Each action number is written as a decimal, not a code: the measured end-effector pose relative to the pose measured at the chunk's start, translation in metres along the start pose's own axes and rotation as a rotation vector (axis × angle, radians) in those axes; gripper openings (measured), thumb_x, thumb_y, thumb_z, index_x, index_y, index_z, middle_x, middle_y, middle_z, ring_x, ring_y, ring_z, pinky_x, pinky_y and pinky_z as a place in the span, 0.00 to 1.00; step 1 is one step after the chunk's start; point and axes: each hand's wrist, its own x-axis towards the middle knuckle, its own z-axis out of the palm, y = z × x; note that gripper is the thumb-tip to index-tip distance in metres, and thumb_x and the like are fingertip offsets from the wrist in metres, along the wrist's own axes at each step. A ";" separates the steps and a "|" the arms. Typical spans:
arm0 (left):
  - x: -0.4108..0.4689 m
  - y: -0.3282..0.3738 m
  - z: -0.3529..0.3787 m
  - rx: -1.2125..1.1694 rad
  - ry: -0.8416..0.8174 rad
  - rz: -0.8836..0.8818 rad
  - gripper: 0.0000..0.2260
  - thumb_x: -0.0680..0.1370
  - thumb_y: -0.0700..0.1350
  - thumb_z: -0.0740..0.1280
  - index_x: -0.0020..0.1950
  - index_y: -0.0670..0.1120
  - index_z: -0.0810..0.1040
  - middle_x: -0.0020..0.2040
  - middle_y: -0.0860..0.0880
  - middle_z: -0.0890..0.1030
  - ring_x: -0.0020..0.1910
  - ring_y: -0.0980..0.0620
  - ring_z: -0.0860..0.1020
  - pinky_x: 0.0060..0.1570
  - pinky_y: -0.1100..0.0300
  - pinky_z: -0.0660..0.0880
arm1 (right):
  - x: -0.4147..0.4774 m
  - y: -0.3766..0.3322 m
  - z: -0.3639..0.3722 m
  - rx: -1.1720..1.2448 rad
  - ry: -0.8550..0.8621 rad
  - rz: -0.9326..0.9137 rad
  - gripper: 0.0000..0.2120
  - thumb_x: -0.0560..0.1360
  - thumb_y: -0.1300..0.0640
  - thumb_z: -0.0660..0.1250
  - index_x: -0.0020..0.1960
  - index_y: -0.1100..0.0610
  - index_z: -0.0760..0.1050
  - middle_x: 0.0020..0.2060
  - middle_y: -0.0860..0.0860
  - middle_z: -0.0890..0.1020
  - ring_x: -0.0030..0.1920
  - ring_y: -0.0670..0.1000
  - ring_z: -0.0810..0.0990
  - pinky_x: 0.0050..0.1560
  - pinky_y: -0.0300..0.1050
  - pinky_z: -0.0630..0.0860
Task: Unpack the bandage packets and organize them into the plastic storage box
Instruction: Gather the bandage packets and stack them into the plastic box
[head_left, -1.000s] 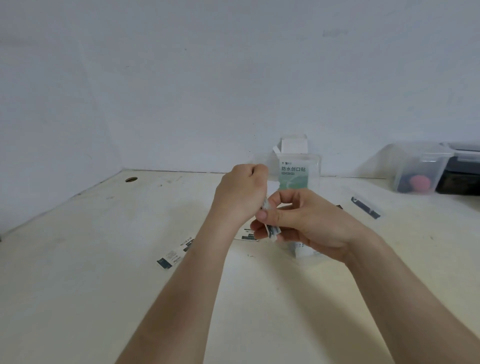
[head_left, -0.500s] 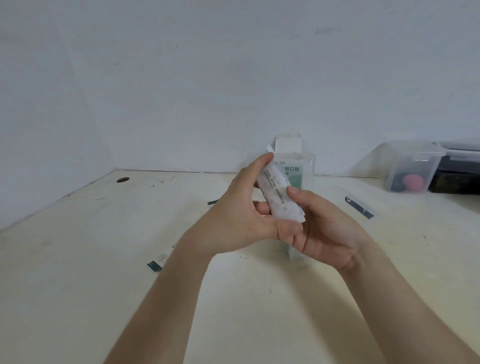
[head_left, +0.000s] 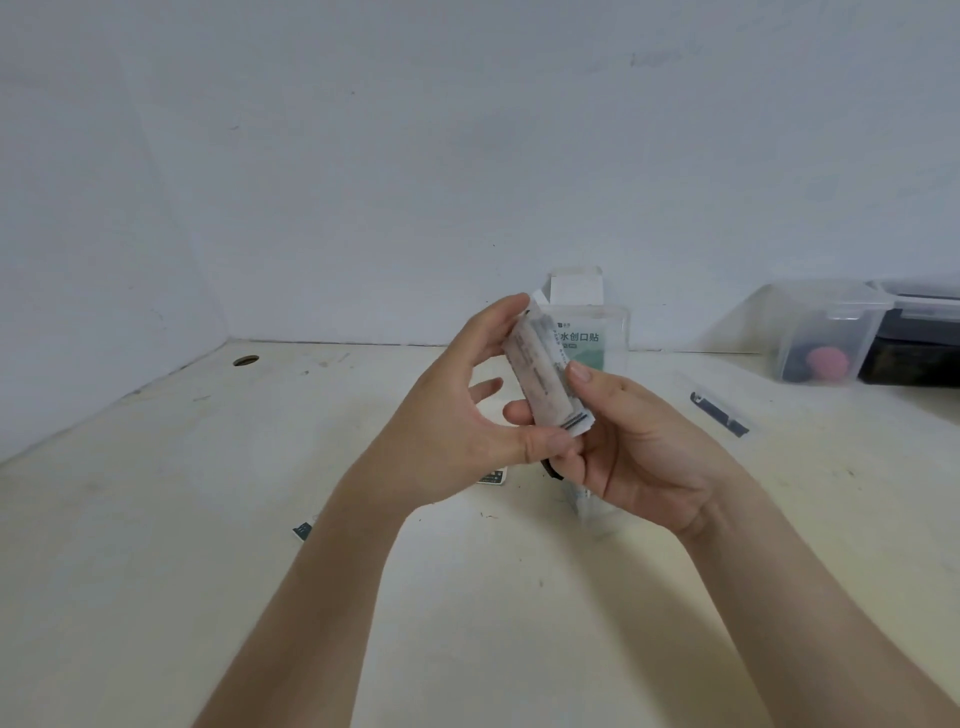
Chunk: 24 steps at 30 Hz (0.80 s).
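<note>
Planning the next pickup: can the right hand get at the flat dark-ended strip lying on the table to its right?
Probably yes: only bare cream table lies between the right hand and that flat dark-ended strip, though the hand holds a white packet stack.

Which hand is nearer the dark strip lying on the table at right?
Right. The right hand sits just left of the dark strip, apart from it; the left hand is farther left, beyond the bandage stack both hands hold.

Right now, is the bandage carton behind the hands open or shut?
Open. The bandage carton has its white top flap standing straight up above the printed front.
</note>
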 end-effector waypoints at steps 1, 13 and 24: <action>-0.001 -0.001 0.000 -0.028 0.009 0.005 0.44 0.63 0.46 0.80 0.74 0.56 0.63 0.70 0.61 0.70 0.70 0.67 0.65 0.66 0.60 0.67 | 0.000 -0.001 0.001 -0.005 0.003 -0.004 0.28 0.64 0.49 0.77 0.59 0.61 0.78 0.46 0.60 0.85 0.31 0.48 0.80 0.32 0.38 0.78; 0.004 -0.007 -0.004 -0.222 0.115 -0.049 0.35 0.66 0.37 0.77 0.70 0.52 0.70 0.61 0.51 0.77 0.63 0.55 0.75 0.61 0.48 0.77 | -0.002 -0.001 0.004 0.001 0.031 0.001 0.15 0.73 0.57 0.67 0.58 0.62 0.77 0.43 0.56 0.83 0.38 0.51 0.84 0.34 0.39 0.80; 0.007 -0.024 0.008 -0.442 0.329 -0.228 0.18 0.69 0.32 0.74 0.57 0.46 0.79 0.44 0.44 0.86 0.42 0.47 0.85 0.43 0.53 0.82 | -0.001 0.003 0.008 -0.253 0.109 -0.058 0.15 0.77 0.69 0.63 0.62 0.60 0.77 0.51 0.62 0.84 0.48 0.58 0.85 0.43 0.46 0.83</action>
